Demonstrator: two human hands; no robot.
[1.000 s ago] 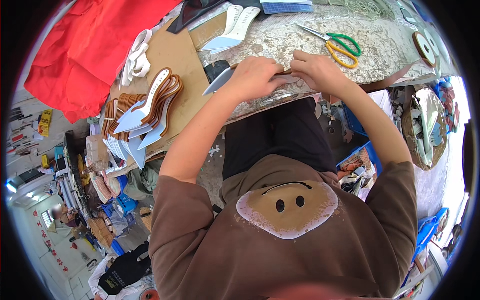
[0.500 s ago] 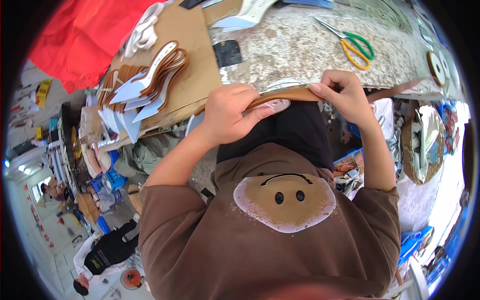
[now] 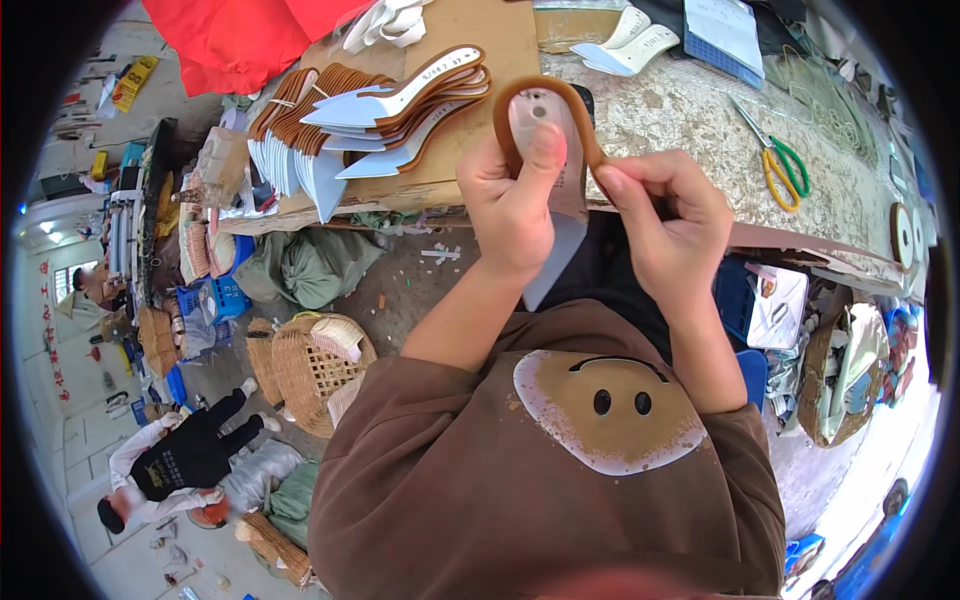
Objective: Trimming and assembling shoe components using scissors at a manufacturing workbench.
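Note:
My left hand (image 3: 510,205) grips a white and pale-blue insole board (image 3: 528,108), thumb lying on its face. The board stands tilted at the bench's front edge, heel end up and its pale-blue part pointing down toward my lap. A brown edging strip (image 3: 588,118) curves round the heel end. My right hand (image 3: 672,222) pinches this strip between thumb and fingers at the board's right side. Left of my hands lies a fanned pile of brown-edged insole boards (image 3: 400,105). Scissors (image 3: 780,170) with green and yellow handles lie to the right, blades apart.
Brown cardboard (image 3: 512,45) covers part of the worn workbench (image 3: 690,120). Red cloth (image 3: 245,45) lies far left; loose insole boards (image 3: 632,45) and a blue pad with paper (image 3: 722,40) lie at the back. A woven basket (image 3: 320,375) and another person (image 3: 180,465) are lower left.
The insole board has swung from nearly flat along the bench edge to upright, its strip-wrapped heel now raised. Both hands have come closer together, and my view has shifted.

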